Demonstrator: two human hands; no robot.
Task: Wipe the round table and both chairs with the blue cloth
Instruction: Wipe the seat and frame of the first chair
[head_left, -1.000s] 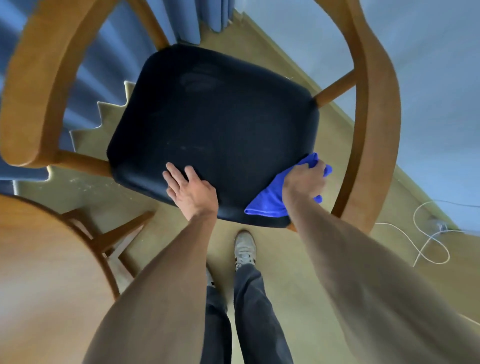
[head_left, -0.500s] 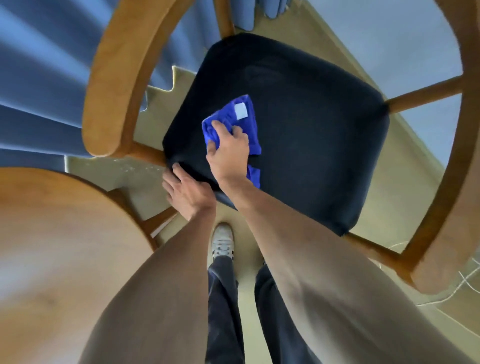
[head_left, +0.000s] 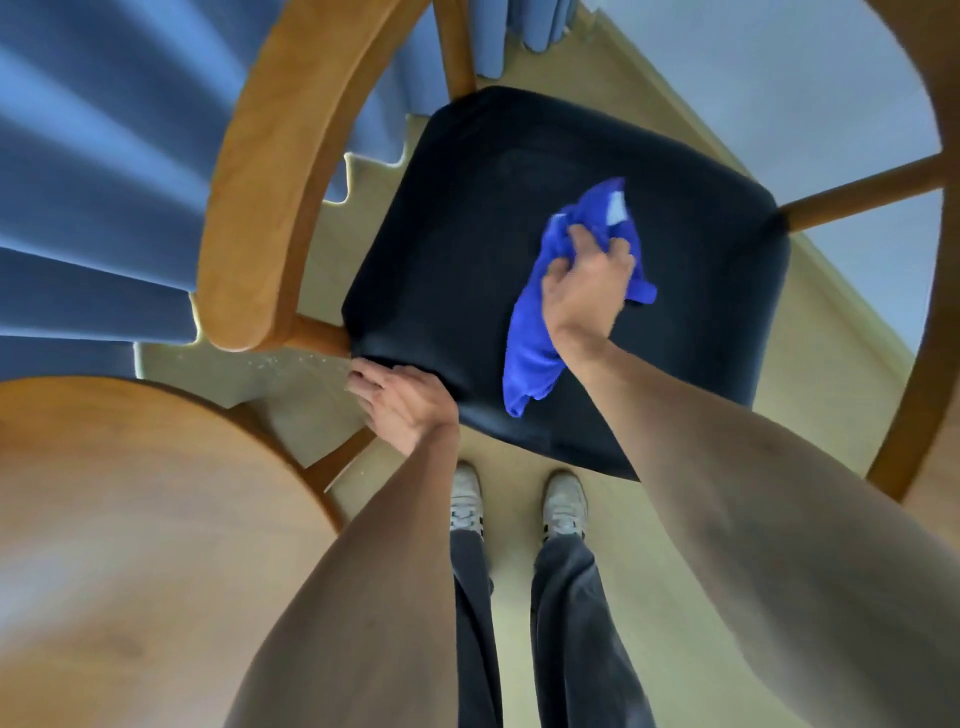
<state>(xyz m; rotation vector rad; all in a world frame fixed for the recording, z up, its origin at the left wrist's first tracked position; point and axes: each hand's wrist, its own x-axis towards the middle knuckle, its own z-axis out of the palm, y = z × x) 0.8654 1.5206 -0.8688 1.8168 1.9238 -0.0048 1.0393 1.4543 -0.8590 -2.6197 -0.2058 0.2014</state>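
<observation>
R hand (head_left: 584, 291) grips the blue cloth (head_left: 535, 332), fingers curled into a bunched part of it, over the middle of the black chair seat (head_left: 467, 234). Cloth trails from under the palm back toward the person; its loose lower end lies on the seat near the front edge. Small white tag (head_left: 616, 209) shows at the cloth's far end, just beyond the fingertips. Whether the hand presses the cloth flat on the seat or holds it a little above: can't tell, slight blur.

L hand (head_left: 402, 402) rests at the seat's front-left corner, fingers fairly straight and together, laid over the corner edge, holding nothing.

Chair frame is light wood: curved armrest (head_left: 260, 197) on the left, close to the L hand's corner; another wooden arm (head_left: 935, 312) sweeps round the right side w/ a rail (head_left: 857, 195) joining the seat.

Round table (head_left: 130, 545), wood top, fills the lower left, just beside the chair; its edge is near the L forearm.

Below the seat's front edge: two pale shoes (head_left: 563, 506) and dark trousers (head_left: 571, 623) on a yellowish floor (head_left: 649, 597). Blue curtain (head_left: 78, 182) upper left, pale wall (head_left: 753, 78) upper right.
</observation>
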